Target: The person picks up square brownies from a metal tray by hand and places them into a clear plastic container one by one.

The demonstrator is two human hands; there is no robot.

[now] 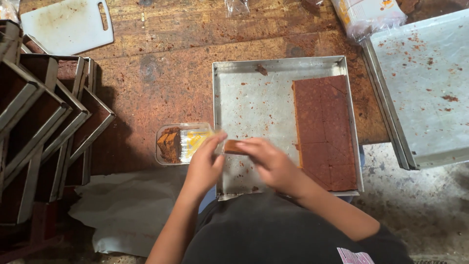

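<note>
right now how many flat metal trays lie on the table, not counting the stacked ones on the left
2. One tray lies before the hands, with a brown scored slab along its right side. Another tray at far right seems to rest on more beneath it, so some may be hidden.

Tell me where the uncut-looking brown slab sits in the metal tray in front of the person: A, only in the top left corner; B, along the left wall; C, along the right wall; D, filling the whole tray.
C: the brown slab lies against the right wall of the metal tray, while the left part shows bare metal with crumbs.
</note>
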